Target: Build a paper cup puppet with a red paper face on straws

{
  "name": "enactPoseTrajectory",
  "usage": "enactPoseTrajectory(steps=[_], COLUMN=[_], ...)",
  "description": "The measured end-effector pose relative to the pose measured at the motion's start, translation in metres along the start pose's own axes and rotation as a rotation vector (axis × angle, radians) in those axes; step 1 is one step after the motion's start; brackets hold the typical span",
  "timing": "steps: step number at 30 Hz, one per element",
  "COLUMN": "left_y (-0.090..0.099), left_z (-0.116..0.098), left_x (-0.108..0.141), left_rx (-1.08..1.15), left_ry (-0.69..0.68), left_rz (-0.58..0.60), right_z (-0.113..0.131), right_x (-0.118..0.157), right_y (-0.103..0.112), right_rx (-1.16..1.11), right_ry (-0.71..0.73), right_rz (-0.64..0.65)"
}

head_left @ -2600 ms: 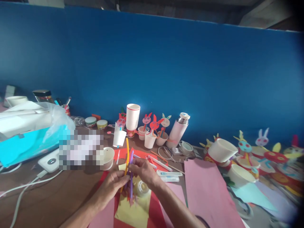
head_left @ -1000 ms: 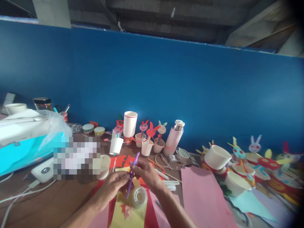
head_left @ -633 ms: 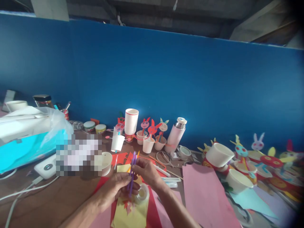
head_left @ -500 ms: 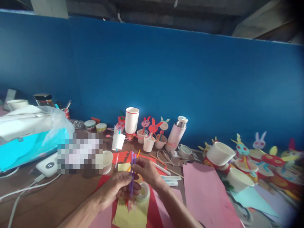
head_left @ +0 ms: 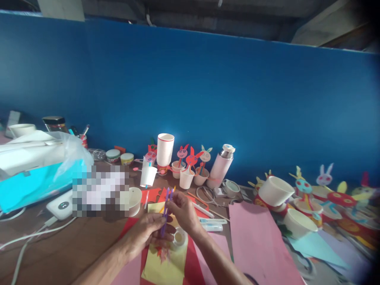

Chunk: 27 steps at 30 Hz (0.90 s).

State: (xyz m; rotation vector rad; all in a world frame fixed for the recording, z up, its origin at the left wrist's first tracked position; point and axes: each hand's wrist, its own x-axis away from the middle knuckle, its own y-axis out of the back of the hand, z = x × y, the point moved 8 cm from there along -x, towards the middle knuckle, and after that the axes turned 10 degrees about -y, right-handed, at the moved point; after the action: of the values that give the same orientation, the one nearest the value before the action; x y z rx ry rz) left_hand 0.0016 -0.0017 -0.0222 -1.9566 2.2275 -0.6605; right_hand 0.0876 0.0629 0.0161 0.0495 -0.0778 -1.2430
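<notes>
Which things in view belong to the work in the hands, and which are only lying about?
Likely in use:
purple straws, held by left hand and right hand
tape roll, yellow paper, nearby below

Apparently set aside:
pink flask
white device
black-lidded jar

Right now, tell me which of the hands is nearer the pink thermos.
Right. The right hand is in front of the pink thermos and left of it in view; the left hand is farther left and lower in the picture.
</notes>
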Motion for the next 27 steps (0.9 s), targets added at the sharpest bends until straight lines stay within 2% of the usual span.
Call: enactPoseTrajectory(steps=[8,12,15,17,18,20,22,25,27], left_y=[0.007,0.016,0.017,0.017,0.017,0.018,0.02,0.02,0.02], left_z=[0.002,-0.004,-0.011,-0.016,-0.017,-0.018,-0.016,-0.011,-0.008], left_x=[-0.004,-0.01,-0.01,-0.008,-0.008,-0.007,-0.008,-0.01,-0.012], left_rx=[-0.083,-0.082,-0.081,-0.102,-0.117,-0.145,-0.153,-0.135,-0.123], left_ry=[-0.017,-0.078,-0.13,-0.153,-0.159,-0.163,-0.159,-0.157,-0.159], left_rz=[-0.007,-0.019,-0.014,-0.027,-0.042,-0.066,-0.077,-0.057,-0.04], right_z=[0.001,0.018,0.047,0.062,0.065,0.055,0.03,-0.007,-0.02], right_x=[0.001,0.003,0.02,0.043,0.057,0.088,0.118,0.149,0.158], right_y=[0.001,0.022,0.044,0.056,0.059,0.058,0.054,0.054,0.051], right_rx=[0.09,0.174,0.387,0.527,0.58,0.649,0.713,0.751,0.741], right_ry=[0.026,0.008,0.071,0.12,0.135,0.114,0.046,-0.007,0.052], right_rz=[-0.043,-0.088,-0.06,-0.025,0.031,0.2,0.354,0.388,0.36])
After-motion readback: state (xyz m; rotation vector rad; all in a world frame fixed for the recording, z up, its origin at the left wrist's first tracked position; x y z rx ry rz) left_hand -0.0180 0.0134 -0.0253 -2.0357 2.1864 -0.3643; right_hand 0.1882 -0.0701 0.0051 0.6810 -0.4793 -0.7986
